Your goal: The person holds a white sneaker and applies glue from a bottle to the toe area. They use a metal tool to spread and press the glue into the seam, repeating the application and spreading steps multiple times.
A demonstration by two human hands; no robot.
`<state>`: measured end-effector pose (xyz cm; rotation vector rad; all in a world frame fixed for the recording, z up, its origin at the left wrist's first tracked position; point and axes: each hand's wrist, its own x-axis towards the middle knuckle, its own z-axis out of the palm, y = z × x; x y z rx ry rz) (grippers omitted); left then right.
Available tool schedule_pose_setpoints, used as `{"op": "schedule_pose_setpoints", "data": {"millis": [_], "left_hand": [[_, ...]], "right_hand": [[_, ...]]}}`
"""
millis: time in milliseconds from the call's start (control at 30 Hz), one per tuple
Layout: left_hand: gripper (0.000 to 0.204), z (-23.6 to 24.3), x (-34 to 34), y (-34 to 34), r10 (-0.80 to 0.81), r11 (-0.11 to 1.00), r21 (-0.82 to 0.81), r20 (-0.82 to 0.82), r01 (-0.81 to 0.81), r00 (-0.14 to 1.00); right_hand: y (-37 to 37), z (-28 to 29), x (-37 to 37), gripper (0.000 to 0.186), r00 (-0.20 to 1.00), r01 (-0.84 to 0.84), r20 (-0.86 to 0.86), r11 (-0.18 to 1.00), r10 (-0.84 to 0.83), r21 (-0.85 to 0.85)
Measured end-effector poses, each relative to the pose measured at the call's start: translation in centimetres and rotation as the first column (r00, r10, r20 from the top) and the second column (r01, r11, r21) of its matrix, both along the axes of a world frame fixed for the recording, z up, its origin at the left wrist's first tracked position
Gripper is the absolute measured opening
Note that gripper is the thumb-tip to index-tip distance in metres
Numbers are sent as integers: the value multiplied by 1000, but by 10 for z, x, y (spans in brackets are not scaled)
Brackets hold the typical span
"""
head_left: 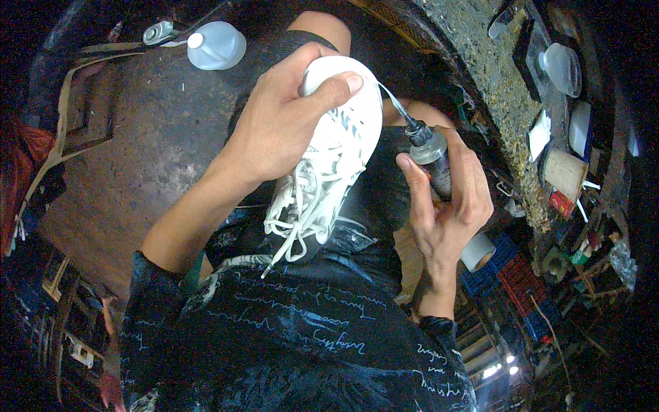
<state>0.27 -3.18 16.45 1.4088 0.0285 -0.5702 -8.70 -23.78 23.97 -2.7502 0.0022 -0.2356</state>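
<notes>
My left hand [285, 117] grips a white lace-up sneaker [343, 144] over my lap, thumb pressed across its toe. The sneaker's toe points away from me, and its white laces [295, 206] hang loosely toward my dark shirt. To the right of the shoe, my right hand [446, 192] is closed round a small bottle [429, 154] with a dark body, clear collar and black cap. A thin nozzle [398, 103] runs from the cap up to the right edge of the toe; whether it touches is too small to tell.
A dark floor [123, 172] spans the left, with a translucent jug [216, 48] at the top. A worn ledge [494, 96] on the right bears clear containers [559, 69] and scraps. Below it lie a white roll [477, 252] and a blue-and-red mat [515, 281].
</notes>
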Motion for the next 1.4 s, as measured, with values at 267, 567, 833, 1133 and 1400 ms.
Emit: {"op": "schedule_pose_setpoints", "data": {"millis": [267, 567, 833, 1133, 1400], "left_hand": [[31, -4, -1, -1, 8, 1000, -1, -4, -8, 1000], [31, -4, -1, 0, 6, 1000, -3, -22, -6, 1000], [29, -4, -1, -1, 4, 1000, 23, 14, -4, 1000], [35, -7, 5, 12, -116, 960, -271, -159, 70, 980], [62, -27, 8, -6, -312, 794, -598, -250, 108, 917]], "right_hand": [[-1, 1, -2, 51, 999, 25, -32, 1000, -24, 16], [-2, 0, -3, 51, 1000, 18, -24, 999, -18, 32], [-2, 0, 0, 51, 1000, -3, -12, 1000, 3, 5], [-6, 4, -3, 46, 985, 154, -133, 923, -114, 352], [-36, 5, 8, 50, 984, 92, -179, 909, -20, 406]]}}
